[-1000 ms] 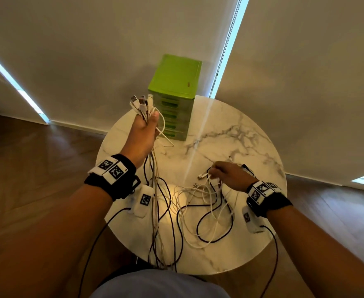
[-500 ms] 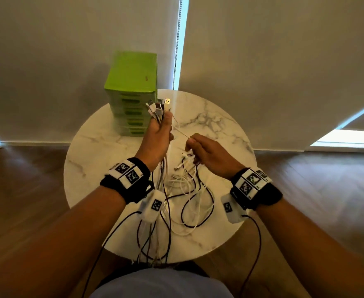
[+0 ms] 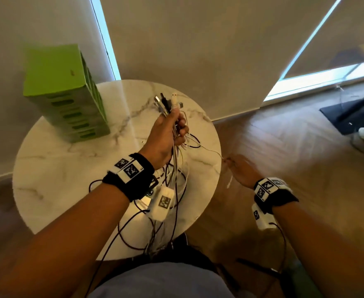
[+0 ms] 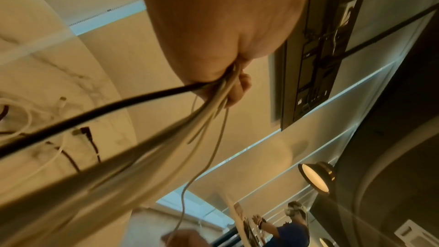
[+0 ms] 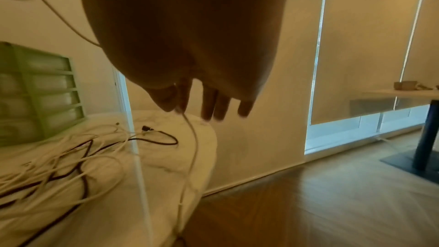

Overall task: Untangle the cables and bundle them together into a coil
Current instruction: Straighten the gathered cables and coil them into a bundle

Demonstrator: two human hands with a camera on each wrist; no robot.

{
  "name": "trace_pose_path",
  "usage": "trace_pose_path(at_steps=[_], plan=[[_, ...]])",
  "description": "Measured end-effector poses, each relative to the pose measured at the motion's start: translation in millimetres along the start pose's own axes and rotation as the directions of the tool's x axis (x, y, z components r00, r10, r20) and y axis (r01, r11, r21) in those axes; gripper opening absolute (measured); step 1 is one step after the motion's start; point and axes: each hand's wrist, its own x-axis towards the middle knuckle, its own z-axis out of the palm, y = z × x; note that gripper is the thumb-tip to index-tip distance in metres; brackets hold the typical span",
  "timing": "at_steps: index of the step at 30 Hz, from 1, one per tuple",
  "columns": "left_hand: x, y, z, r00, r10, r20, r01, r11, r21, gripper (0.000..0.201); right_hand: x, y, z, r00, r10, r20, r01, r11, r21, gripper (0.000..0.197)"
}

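Observation:
My left hand [image 3: 170, 130] is raised over the round marble table [image 3: 54, 168] and grips a bundle of black and white cables [image 3: 175, 168] near their plugs [image 3: 168, 102], which stick up above the fist. The cables hang from the fist [image 4: 228, 85] down over the table's near edge. My right hand [image 3: 239, 171] is out past the table's right edge; thumb and forefinger pinch one thin white cable [image 5: 192, 138], the other fingers straight. That cable [image 3: 211, 150] stretches back to the left hand. Loose cable loops [image 5: 71, 157] lie on the tabletop.
A green drawer unit [image 3: 69, 100] stands at the table's back left. Roller blinds hang behind. Wooden floor lies to the right, with a black table base [image 3: 353, 112] far right. Wrist-camera leads dangle under both arms.
My right hand has swung from beside the left hand out to the right past the table edge, drawing a thin white cable with it. The view has turned right.

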Motion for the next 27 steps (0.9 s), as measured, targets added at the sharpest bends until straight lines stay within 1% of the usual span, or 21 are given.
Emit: trace_pose_path(at_steps=[1,2,4,5,6,8,10,11,12,14,17,19,21,23,24,25,26,27], plan=[[0.2,-8.0,3.5,1.000,-0.011,0.000,0.011,1.000,0.027,0.029,-7.0,-1.0,4.9,1.000,0.002,-0.021,-0.002,0.999,-0.038,0.030],[0.3,-17.5,7.1,1.000,-0.028,0.000,0.028,0.999,0.047,0.030,-12.1,-5.1,10.3,0.999,-0.027,-0.044,0.026,0.999,-0.026,0.042],[0.4,-33.7,11.9,0.998,-0.057,0.001,0.057,0.996,0.068,0.030,-18.7,-31.3,16.5,0.986,-0.153,-0.060,0.157,0.985,0.073,0.064],[0.0,-41.6,15.5,0.997,-0.074,0.009,0.072,0.994,0.086,0.029,-22.3,-45.9,18.1,0.977,-0.204,-0.058,0.210,0.968,0.136,0.070],[0.7,-47.6,17.0,0.996,-0.085,0.017,0.083,0.991,0.107,0.028,-23.4,-59.4,20.8,0.969,-0.243,-0.051,0.248,0.948,0.197,0.072],[0.4,-54.6,20.9,0.995,-0.095,0.036,0.088,0.983,0.161,0.027,-25.0,-74.9,26.7,0.960,-0.272,-0.074,0.281,0.905,0.319,0.062],[1.8,-55.6,20.8,0.996,-0.078,0.040,0.066,0.969,0.238,0.027,-25.7,-79.3,25.6,0.967,-0.225,-0.117,0.254,0.882,0.397,0.048],[2.5,-54.8,19.6,0.997,-0.068,0.034,0.056,0.959,0.277,0.028,-25.6,-77.2,22.5,0.972,-0.194,-0.133,0.232,0.889,0.395,0.043],[3.6,-53.9,17.4,0.998,-0.060,0.023,0.050,0.949,0.312,0.027,-25.1,-73.0,18.3,0.973,-0.180,-0.147,0.222,0.904,0.365,0.037],[6.6,-54.1,11.4,0.999,-0.049,-0.006,0.048,0.924,0.379,0.028,-23.7,-61.3,8.4,0.965,-0.196,-0.175,0.238,0.934,0.267,0.028],[11.6,-56.8,1.0,0.998,-0.040,-0.056,0.060,0.907,0.416,0.027,-19.9,-50.7,-6.6,0.947,-0.254,-0.196,0.283,0.948,0.143,0.027],[14.0,-56.6,-5.5,0.998,-0.040,-0.048,0.055,0.920,0.389,0.029,-16.9,-42.1,-12.8,0.947,-0.241,-0.212,0.264,0.961,0.085,0.027],[15.1,-53.4,-11.1,0.998,-0.054,-0.041,0.064,0.949,0.308,0.030,-13.1,-23.4,-13.4,0.968,-0.186,-0.171,0.189,0.982,0.004,0.025],[15.5,-49.3,-15.3,0.997,-0.077,-0.023,0.081,0.975,0.209,0.029,-9.0,-3.5,-6.8,0.997,-0.072,-0.031,0.069,0.993,-0.099,0.022],[15.3,-47.2,-16.3,0.996,-0.089,-0.011,0.090,0.981,0.174,0.029,-7.9,1.2,-2.5,0.998,-0.036,0.043,0.041,0.991,-0.124,0.024],[15.1,-45.2,-17.6,0.995,-0.098,0.000,0.097,0.984,0.153,0.030,-5.6,0.3,3.8,0.995,-0.029,0.100,0.040,0.992,-0.119,0.032],[15.1,-44.6,-18.2,0.994,-0.104,0.015,0.101,0.985,0.140,0.031,-4.6,-7.0,8.2,0.991,-0.045,0.128,0.054,0.996,-0.074,0.043],[15.3,-43.6,-19.0,0.994,-0.108,0.029,0.103,0.986,0.129,0.032,-1.7,-19.0,13.1,0.987,-0.080,0.140,0.079,0.997,0.010,0.052]])
